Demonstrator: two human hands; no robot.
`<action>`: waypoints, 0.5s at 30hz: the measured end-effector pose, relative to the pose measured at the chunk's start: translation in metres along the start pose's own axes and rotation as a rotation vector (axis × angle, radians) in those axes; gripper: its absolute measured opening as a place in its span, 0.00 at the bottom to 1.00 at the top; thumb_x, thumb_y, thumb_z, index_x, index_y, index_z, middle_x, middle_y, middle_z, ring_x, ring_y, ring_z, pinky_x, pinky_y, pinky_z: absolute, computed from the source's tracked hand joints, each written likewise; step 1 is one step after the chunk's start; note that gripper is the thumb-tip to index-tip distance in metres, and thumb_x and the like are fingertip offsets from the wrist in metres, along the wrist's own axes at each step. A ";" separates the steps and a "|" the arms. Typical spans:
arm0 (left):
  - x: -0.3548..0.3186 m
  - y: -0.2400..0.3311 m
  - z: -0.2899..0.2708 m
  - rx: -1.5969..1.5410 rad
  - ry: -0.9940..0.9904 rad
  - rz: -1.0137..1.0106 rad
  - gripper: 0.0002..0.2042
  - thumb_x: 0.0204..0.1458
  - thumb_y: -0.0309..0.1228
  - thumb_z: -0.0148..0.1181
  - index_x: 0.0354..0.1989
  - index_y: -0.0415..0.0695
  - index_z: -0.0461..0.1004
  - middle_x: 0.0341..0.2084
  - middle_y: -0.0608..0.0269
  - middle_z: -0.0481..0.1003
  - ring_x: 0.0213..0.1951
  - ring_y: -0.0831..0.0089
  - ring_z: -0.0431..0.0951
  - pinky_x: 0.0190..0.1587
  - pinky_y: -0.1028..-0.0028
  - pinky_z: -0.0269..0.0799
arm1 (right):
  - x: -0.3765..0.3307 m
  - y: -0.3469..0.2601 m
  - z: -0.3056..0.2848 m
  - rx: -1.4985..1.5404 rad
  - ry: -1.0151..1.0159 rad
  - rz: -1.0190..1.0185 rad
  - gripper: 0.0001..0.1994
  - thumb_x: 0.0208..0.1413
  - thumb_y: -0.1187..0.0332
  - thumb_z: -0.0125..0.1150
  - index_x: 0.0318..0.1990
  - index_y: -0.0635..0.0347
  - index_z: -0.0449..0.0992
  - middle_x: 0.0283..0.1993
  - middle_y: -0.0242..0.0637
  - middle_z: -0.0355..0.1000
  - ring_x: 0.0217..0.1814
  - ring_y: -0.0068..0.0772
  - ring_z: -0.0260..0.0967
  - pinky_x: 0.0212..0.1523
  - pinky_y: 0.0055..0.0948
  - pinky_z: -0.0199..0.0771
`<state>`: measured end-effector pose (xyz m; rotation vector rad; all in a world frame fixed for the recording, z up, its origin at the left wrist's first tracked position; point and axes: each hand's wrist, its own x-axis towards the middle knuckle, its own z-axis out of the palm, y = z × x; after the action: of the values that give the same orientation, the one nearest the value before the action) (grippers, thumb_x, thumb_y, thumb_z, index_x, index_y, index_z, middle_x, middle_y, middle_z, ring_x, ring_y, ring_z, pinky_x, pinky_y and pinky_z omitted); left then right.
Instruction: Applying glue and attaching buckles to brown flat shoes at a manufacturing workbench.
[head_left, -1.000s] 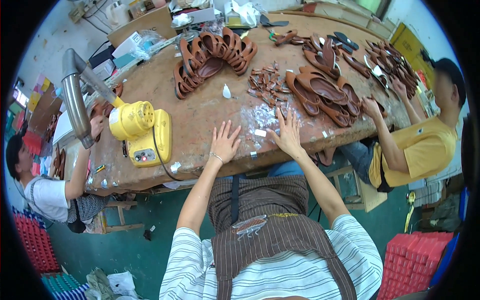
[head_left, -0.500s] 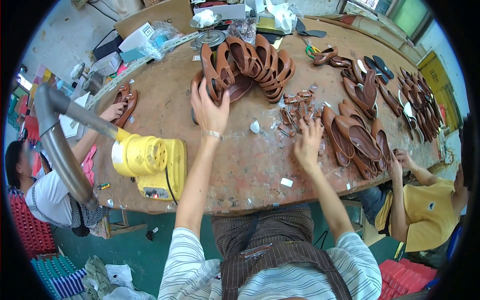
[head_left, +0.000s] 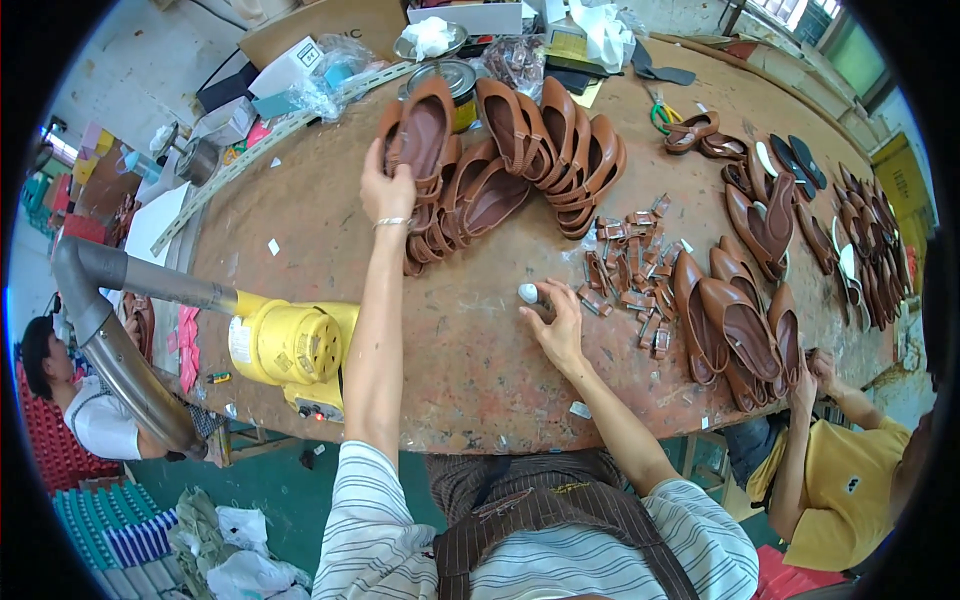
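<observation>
My left hand (head_left: 387, 192) is closed on a brown slingback shoe (head_left: 424, 132), lifted at the left end of a curved row of similar brown shoes (head_left: 497, 195). The fingers are partly hidden behind it, and another shoe shows just to its left. Over the middle of the table, my right hand (head_left: 558, 325) is open, thumb and forefinger apart. Beside its forefinger tip is a small white rounded object (head_left: 528, 292), whose kind I cannot make out. Brown strap pieces with buckles (head_left: 630, 262) lie in a loose pile right of that hand.
A yellow machine (head_left: 285, 345) with a grey pipe (head_left: 135, 340) stands at the left. More brown shoes (head_left: 735, 325) lie at the right, near a co-worker in yellow (head_left: 850, 480). Another person (head_left: 100, 415) sits at the left. Behind the row is a tin (head_left: 450, 82).
My left hand has raised a shoe from the row's left end. My right hand has left the strap pile and moved left to the white object. The view has shifted.
</observation>
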<state>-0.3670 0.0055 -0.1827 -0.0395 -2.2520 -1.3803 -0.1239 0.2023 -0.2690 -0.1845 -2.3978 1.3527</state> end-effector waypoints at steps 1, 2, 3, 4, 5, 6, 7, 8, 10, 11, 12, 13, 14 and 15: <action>-0.010 0.012 -0.010 -0.162 -0.027 -0.043 0.28 0.45 0.24 0.52 0.61 0.40 0.61 0.53 0.49 0.70 0.54 0.61 0.72 0.57 0.67 0.64 | 0.003 0.005 0.000 -0.048 0.025 0.004 0.20 0.41 0.69 0.70 0.45 0.60 0.74 0.45 0.43 0.72 0.58 0.45 0.63 0.60 0.43 0.57; -0.028 0.033 -0.028 -0.321 -0.063 -0.089 0.28 0.46 0.21 0.50 0.61 0.35 0.60 0.54 0.51 0.69 0.55 0.65 0.70 0.58 0.70 0.62 | 0.003 0.011 0.000 -0.095 0.055 0.018 0.19 0.41 0.69 0.70 0.43 0.60 0.75 0.44 0.43 0.72 0.57 0.44 0.64 0.58 0.42 0.58; -0.048 0.043 -0.048 -0.393 -0.106 -0.127 0.27 0.47 0.19 0.48 0.61 0.34 0.59 0.55 0.52 0.67 0.56 0.67 0.68 0.59 0.71 0.61 | 0.005 0.014 0.002 -0.117 0.088 -0.009 0.16 0.41 0.67 0.69 0.40 0.58 0.78 0.43 0.43 0.72 0.55 0.43 0.64 0.57 0.40 0.57; -0.072 0.048 -0.067 -0.466 -0.148 -0.174 0.27 0.48 0.17 0.47 0.61 0.33 0.58 0.57 0.54 0.65 0.57 0.70 0.66 0.59 0.72 0.59 | 0.008 0.012 0.001 -0.120 0.074 0.003 0.15 0.41 0.68 0.69 0.39 0.57 0.78 0.42 0.42 0.73 0.56 0.42 0.64 0.57 0.40 0.57; -0.099 0.053 -0.083 -0.512 -0.172 -0.260 0.27 0.49 0.16 0.46 0.62 0.34 0.57 0.58 0.55 0.64 0.58 0.70 0.65 0.60 0.72 0.58 | 0.011 0.015 0.004 -0.110 0.098 -0.011 0.14 0.42 0.68 0.68 0.39 0.57 0.78 0.41 0.42 0.73 0.55 0.42 0.65 0.57 0.42 0.57; -0.129 0.057 -0.094 -0.561 -0.194 -0.354 0.28 0.49 0.16 0.45 0.63 0.35 0.56 0.58 0.55 0.64 0.59 0.70 0.64 0.61 0.72 0.57 | 0.011 0.021 0.005 -0.106 0.118 -0.021 0.14 0.42 0.69 0.68 0.39 0.58 0.78 0.40 0.41 0.74 0.54 0.42 0.65 0.57 0.43 0.57; -0.158 0.048 -0.104 -0.537 -0.190 -0.417 0.28 0.49 0.15 0.45 0.63 0.36 0.56 0.59 0.56 0.63 0.60 0.70 0.63 0.61 0.72 0.56 | 0.012 0.018 0.002 -0.036 0.098 -0.002 0.13 0.43 0.70 0.67 0.39 0.59 0.78 0.40 0.41 0.74 0.51 0.43 0.67 0.55 0.43 0.59; -0.187 0.037 -0.112 -0.514 -0.181 -0.482 0.28 0.50 0.15 0.45 0.64 0.36 0.56 0.59 0.56 0.63 0.60 0.71 0.62 0.62 0.72 0.56 | 0.013 0.013 -0.002 0.033 0.076 0.017 0.12 0.43 0.71 0.66 0.38 0.60 0.77 0.39 0.41 0.74 0.49 0.44 0.68 0.54 0.43 0.62; -0.234 0.006 -0.125 -0.417 -0.243 -0.527 0.28 0.50 0.15 0.45 0.63 0.38 0.57 0.59 0.59 0.64 0.60 0.72 0.62 0.62 0.73 0.55 | 0.006 -0.001 -0.016 0.169 -0.011 0.114 0.10 0.49 0.75 0.62 0.40 0.63 0.75 0.40 0.41 0.75 0.41 0.35 0.73 0.45 0.30 0.72; -0.252 -0.013 -0.130 -0.340 -0.252 -0.516 0.25 0.51 0.18 0.47 0.61 0.37 0.59 0.55 0.57 0.67 0.58 0.68 0.65 0.60 0.71 0.58 | -0.003 -0.003 -0.023 0.303 -0.011 0.154 0.09 0.50 0.76 0.61 0.40 0.65 0.74 0.41 0.40 0.76 0.42 0.30 0.73 0.46 0.28 0.73; -0.264 -0.022 -0.134 -0.262 -0.259 -0.496 0.23 0.52 0.22 0.49 0.59 0.37 0.62 0.52 0.56 0.69 0.55 0.65 0.68 0.58 0.69 0.60 | -0.010 -0.005 -0.028 0.443 -0.007 0.189 0.09 0.52 0.77 0.60 0.41 0.66 0.73 0.42 0.39 0.76 0.43 0.26 0.73 0.46 0.26 0.73; -0.262 -0.014 -0.138 -0.256 -0.260 -0.508 0.23 0.52 0.22 0.49 0.59 0.37 0.62 0.52 0.56 0.69 0.55 0.65 0.68 0.58 0.69 0.60 | -0.021 -0.008 -0.041 0.393 -0.039 0.198 0.08 0.54 0.78 0.58 0.42 0.67 0.71 0.45 0.38 0.76 0.46 0.23 0.72 0.47 0.24 0.73; -0.257 -0.006 -0.140 0.110 -0.352 -0.389 0.20 0.52 0.28 0.52 0.54 0.37 0.66 0.48 0.53 0.71 0.51 0.59 0.69 0.55 0.65 0.62 | -0.031 -0.004 -0.049 0.415 -0.040 0.206 0.08 0.54 0.78 0.58 0.41 0.67 0.72 0.46 0.39 0.75 0.46 0.24 0.72 0.48 0.24 0.72; -0.248 0.004 -0.140 0.473 -0.439 -0.254 0.18 0.52 0.34 0.55 0.50 0.38 0.71 0.44 0.50 0.72 0.48 0.54 0.71 0.53 0.62 0.64 | -0.043 -0.004 -0.059 0.440 -0.019 0.227 0.08 0.54 0.78 0.58 0.42 0.67 0.71 0.46 0.38 0.75 0.46 0.24 0.72 0.48 0.24 0.72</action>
<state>-0.0932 -0.0543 -0.2332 0.1181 -2.9909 -0.9845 -0.0609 0.2346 -0.2492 -0.3289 -2.0749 1.9522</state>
